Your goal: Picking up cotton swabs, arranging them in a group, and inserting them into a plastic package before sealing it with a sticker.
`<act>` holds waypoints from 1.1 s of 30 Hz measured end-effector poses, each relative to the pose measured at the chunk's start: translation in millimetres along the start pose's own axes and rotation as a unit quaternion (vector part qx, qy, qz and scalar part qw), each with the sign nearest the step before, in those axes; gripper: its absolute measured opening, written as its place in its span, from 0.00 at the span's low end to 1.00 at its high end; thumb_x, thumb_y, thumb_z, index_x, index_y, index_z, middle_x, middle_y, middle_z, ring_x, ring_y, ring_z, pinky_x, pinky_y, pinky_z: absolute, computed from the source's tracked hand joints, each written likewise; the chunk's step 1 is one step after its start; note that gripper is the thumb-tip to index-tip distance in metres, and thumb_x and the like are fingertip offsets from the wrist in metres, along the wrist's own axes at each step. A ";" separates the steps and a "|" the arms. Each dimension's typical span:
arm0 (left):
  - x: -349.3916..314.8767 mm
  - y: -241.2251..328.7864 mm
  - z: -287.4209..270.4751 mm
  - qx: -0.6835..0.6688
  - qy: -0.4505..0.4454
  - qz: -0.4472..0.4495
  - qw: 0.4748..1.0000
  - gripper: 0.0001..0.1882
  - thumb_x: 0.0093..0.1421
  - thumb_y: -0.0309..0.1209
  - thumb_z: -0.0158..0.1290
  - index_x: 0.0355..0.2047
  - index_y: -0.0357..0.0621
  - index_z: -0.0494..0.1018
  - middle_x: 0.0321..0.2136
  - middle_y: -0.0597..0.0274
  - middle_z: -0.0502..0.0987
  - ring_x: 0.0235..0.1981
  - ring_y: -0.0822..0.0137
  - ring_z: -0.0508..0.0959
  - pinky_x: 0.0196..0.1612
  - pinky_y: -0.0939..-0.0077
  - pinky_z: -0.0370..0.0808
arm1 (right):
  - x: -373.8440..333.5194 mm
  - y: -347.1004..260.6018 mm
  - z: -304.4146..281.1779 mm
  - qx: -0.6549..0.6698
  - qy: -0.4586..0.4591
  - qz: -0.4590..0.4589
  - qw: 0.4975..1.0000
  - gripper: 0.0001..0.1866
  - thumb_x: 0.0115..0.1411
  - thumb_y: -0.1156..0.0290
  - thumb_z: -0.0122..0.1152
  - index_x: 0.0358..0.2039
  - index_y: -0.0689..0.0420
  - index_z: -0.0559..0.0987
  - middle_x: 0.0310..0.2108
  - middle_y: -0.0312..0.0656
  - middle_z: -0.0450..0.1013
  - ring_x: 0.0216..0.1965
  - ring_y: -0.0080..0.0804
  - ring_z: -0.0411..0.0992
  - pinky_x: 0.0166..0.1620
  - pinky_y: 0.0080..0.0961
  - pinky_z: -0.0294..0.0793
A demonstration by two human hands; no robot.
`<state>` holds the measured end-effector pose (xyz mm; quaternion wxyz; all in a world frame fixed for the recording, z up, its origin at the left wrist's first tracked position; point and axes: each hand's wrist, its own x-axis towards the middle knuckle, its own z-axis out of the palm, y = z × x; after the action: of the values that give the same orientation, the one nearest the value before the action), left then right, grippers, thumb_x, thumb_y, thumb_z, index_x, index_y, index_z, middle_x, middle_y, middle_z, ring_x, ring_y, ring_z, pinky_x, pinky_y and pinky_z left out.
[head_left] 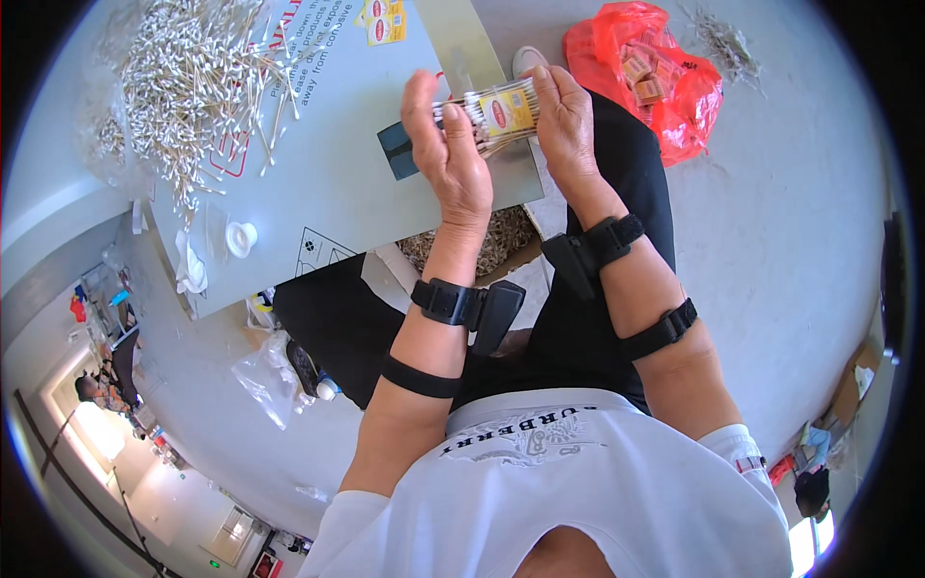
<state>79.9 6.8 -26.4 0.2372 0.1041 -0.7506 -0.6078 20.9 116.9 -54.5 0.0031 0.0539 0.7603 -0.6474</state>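
Note:
My left hand (445, 149) and my right hand (564, 120) hold a clear packet of cotton swabs (496, 114) between them, above a grey cardboard work surface (347, 183). The packet carries a yellow and red label. My left fingers stand upright against the packet's left end. My right hand grips its right end. Both forearms wear black straps with small black devices.
A big loose heap of cotton swabs (193, 87) lies on the cardboard at upper left. A small white roll (241, 236) sits near its front edge. A red plastic bag (655, 82) with small boxes lies on the floor at upper right. Another person (92, 385) sits far left.

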 end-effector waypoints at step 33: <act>2.3 10.7 29.3 -0.044 0.036 -0.018 0.998 0.31 0.72 0.47 0.36 0.60 0.28 0.59 0.59 0.41 0.63 0.63 0.54 0.62 0.66 0.60 0.56 | 2.5 8.0 -5.2 0.102 -0.020 0.043 0.994 0.21 0.66 0.50 0.56 0.30 0.57 0.79 0.21 0.30 0.68 0.20 0.16 0.64 0.22 0.19 0.63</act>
<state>65.1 33.6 -19.9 0.2579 0.1285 -0.7119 -0.6404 19.5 123.5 -61.7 0.0402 0.0737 0.6869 -0.7219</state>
